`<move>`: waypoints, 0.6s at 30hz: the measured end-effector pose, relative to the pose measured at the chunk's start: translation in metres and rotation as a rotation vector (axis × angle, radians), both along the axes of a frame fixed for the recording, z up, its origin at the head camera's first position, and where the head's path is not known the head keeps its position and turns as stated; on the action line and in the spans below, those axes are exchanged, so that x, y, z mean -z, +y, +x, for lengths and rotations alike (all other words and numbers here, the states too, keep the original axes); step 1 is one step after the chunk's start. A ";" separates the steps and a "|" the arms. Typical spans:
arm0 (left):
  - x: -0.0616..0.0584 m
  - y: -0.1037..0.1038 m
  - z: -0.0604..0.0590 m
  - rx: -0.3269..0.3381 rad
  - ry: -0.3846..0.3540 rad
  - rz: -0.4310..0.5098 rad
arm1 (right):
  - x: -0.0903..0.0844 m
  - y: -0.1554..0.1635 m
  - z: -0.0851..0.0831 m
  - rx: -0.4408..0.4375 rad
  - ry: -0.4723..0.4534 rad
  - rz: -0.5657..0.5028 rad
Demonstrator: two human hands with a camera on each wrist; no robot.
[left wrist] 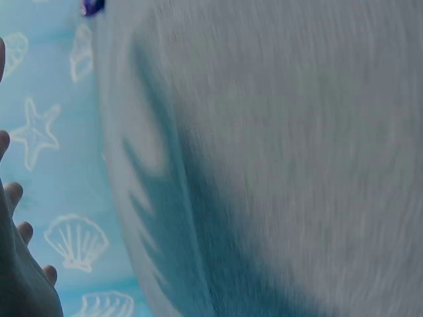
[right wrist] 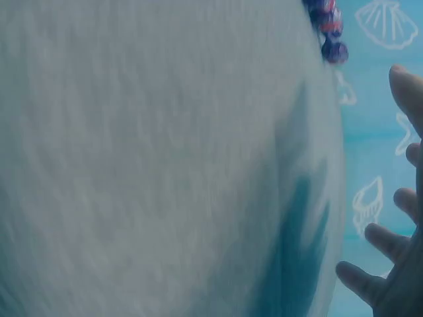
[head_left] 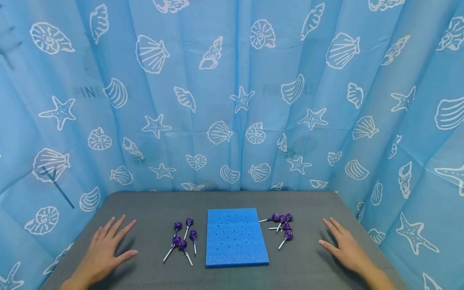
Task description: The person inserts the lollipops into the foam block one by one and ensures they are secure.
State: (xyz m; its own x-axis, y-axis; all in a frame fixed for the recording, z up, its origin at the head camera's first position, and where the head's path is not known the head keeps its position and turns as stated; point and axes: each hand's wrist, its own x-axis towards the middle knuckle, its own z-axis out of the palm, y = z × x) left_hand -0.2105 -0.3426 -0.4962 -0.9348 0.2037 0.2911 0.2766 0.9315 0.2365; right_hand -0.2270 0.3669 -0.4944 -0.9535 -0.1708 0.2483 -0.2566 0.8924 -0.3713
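A blue foam block [head_left: 235,251] with rows of small holes lies on the grey table. Left of it, several purple-wrapped lollipops [head_left: 183,245] with white sticks are scattered in a loose group. Another bunch of lollipops [head_left: 288,235] lies close to the block's right side, some overlapping. My left hand [head_left: 103,253] is spread over the table's left part, apart from the nearest lollipops and holding nothing. On the right, my right hand [head_left: 344,247] has its fingers extended, also holding nothing. Both wrist views show hand shadows on the cloth and purple wrappers [right wrist: 334,49] at the edge.
A grey cloth covers the table [head_left: 152,205]. Behind it and along both sides hangs a light blue curtain [head_left: 224,104] with white shells and starfish, close to the table's back edge.
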 end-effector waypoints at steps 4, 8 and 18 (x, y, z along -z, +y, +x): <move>-0.003 0.014 0.004 0.024 0.019 0.046 | 0.000 -0.009 0.004 -0.018 0.007 -0.044; -0.004 0.026 0.008 0.044 0.035 0.098 | 0.001 -0.015 0.005 -0.020 -0.008 -0.082; -0.009 0.061 0.017 0.092 0.052 0.272 | 0.004 -0.028 0.007 0.001 -0.020 -0.180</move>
